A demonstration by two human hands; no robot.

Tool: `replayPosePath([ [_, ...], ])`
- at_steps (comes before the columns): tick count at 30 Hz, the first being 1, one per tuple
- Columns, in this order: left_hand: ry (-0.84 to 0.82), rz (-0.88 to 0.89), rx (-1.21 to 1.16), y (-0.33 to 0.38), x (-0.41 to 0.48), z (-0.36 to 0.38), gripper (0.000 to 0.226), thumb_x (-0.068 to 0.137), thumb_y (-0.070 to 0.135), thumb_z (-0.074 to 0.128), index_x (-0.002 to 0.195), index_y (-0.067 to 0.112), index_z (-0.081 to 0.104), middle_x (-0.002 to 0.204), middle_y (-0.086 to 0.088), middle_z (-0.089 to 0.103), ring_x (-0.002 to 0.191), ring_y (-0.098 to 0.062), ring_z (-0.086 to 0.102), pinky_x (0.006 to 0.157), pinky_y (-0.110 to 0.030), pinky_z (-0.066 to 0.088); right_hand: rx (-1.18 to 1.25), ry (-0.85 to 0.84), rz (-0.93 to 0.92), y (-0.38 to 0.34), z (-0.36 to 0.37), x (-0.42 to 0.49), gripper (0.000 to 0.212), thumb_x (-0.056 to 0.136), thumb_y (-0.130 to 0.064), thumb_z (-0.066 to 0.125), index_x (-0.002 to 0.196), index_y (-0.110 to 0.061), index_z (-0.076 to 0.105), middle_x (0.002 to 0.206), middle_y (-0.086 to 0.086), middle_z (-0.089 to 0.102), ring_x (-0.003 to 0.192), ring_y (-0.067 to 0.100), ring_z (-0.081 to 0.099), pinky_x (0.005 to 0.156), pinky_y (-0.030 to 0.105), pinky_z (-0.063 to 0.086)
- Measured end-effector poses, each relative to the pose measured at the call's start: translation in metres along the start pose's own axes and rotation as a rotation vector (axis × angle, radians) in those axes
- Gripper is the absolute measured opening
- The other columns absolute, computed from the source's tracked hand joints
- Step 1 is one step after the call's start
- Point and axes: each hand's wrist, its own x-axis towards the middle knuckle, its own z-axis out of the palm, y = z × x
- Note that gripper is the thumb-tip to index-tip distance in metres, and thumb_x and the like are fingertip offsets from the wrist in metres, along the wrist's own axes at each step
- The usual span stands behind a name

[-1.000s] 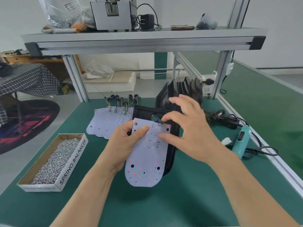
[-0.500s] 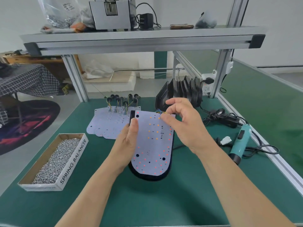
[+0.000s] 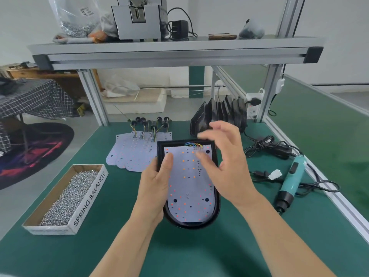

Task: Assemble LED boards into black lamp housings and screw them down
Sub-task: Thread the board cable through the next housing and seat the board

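Observation:
A white LED board (image 3: 189, 182) with red and orange dots lies inside a black lamp housing (image 3: 216, 212) on the green table. Coloured wires (image 3: 193, 145) leave the board's far edge. My left hand (image 3: 154, 188) grips the housing's left rim, its thumb pressed on the board. Over the board's upper right part hovers my right hand (image 3: 225, 164), fingers spread and relaxed, its thumb near the board; it holds nothing. Spare LED boards (image 3: 131, 152) with wired plugs lie fanned at the back left, and a row of black housings (image 3: 221, 114) stands upright behind.
A cardboard box of screws (image 3: 67, 198) marked SPRING BALANCER sits at the left. A teal electric screwdriver (image 3: 289, 182) with its cable and a black adapter (image 3: 277, 149) lie at the right. An aluminium frame shelf (image 3: 175, 52) spans overhead.
The board went from held tilted above the housing to seated flat inside it. My right hand let go of the wire end and opened above the board.

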Motion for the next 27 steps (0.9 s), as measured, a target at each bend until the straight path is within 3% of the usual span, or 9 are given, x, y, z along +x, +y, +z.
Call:
replayPosePath([
  [2,-0.039,-0.025,-0.088,0.001,-0.001,-0.001,0.028,0.085,0.052,0.066,0.100,0.030,0.071,0.109,0.004,0.075,0.104,-0.022,0.071,0.093,-0.042,0.055,0.107,0.013,0.145,-0.001,0.000,-0.006,0.052,0.087,-0.008,0.077,0.133,-0.022,0.055,0.137,-0.009,0.046,0.124,0.014,0.053,0.096,0.027,0.049],
  [3,-0.052,-0.042,-0.129,0.002,-0.002,-0.001,0.029,0.085,0.049,0.069,0.107,0.030,0.070,0.115,0.000,0.075,0.110,-0.023,0.070,0.096,-0.045,0.054,0.191,0.018,0.292,-0.004,-0.001,-0.008,0.053,0.087,-0.012,0.077,0.133,-0.027,0.054,0.133,-0.013,0.052,0.115,0.010,0.060,0.089,0.026,0.052],
  [5,-0.081,-0.078,-0.185,0.003,-0.003,-0.003,0.038,0.086,0.045,0.072,0.118,0.026,0.066,0.122,-0.003,0.073,0.115,-0.025,0.068,0.101,-0.047,0.052,0.358,0.006,0.536,-0.001,0.001,-0.015,0.035,0.089,-0.014,0.074,0.120,-0.024,0.062,0.114,-0.008,0.070,0.098,0.015,0.068,0.087,0.033,0.055],
  [7,-0.134,-0.126,-0.223,0.002,-0.006,-0.003,0.040,0.086,0.039,0.073,0.123,0.025,0.065,0.125,-0.004,0.071,0.117,-0.025,0.067,0.102,-0.048,0.051,0.417,-0.005,0.627,0.002,0.002,-0.022,0.016,0.093,-0.008,0.070,0.106,-0.016,0.069,0.101,0.001,0.076,0.095,0.025,0.069,0.090,0.042,0.056],
  [12,-0.130,-0.201,-0.231,0.001,-0.014,-0.001,0.054,0.078,0.036,0.076,0.125,0.015,0.063,0.119,-0.009,0.074,0.110,-0.030,0.071,0.093,-0.047,0.058,0.458,-0.045,0.683,0.003,0.003,-0.041,0.011,0.096,-0.006,0.064,0.099,-0.016,0.068,0.093,-0.002,0.075,0.084,0.010,0.066,0.084,0.037,0.055],
  [17,-0.139,-0.230,-0.242,-0.001,-0.020,0.002,0.049,0.077,0.028,0.073,0.121,0.011,0.063,0.113,-0.011,0.075,0.100,-0.030,0.074,0.078,-0.038,0.062,0.407,0.032,0.656,0.000,0.008,-0.052,0.009,0.098,-0.012,0.063,0.096,-0.020,0.065,0.090,0.005,0.071,0.086,0.032,0.063,0.084,0.049,0.053],
  [20,-0.156,-0.242,-0.247,-0.002,-0.021,0.000,0.048,0.078,0.026,0.071,0.122,0.010,0.063,0.111,-0.011,0.076,0.096,-0.027,0.075,0.071,-0.032,0.061,0.399,0.042,0.658,-0.002,0.008,-0.053,0.009,0.098,-0.013,0.064,0.096,-0.021,0.066,0.089,0.001,0.072,0.084,0.027,0.065,0.082,0.045,0.054],
  [23,-0.164,-0.248,-0.247,-0.001,-0.023,-0.003,0.047,0.079,0.030,0.071,0.122,0.011,0.064,0.112,-0.011,0.076,0.098,-0.029,0.075,0.074,-0.036,0.062,0.429,0.026,0.678,-0.003,0.007,-0.051,0.007,0.097,-0.014,0.066,0.094,-0.020,0.066,0.090,-0.004,0.073,0.084,0.014,0.067,0.081,0.036,0.055],
  [27,-0.124,-0.256,-0.241,-0.003,-0.028,-0.005,0.035,0.083,0.029,0.078,0.114,0.016,0.069,0.113,-0.014,0.075,0.101,-0.035,0.073,0.087,-0.050,0.060,0.380,-0.003,0.662,-0.005,0.006,-0.051,0.007,0.095,-0.017,0.067,0.089,-0.020,0.064,0.081,-0.002,0.070,0.071,0.014,0.059,0.074,0.038,0.051],
])
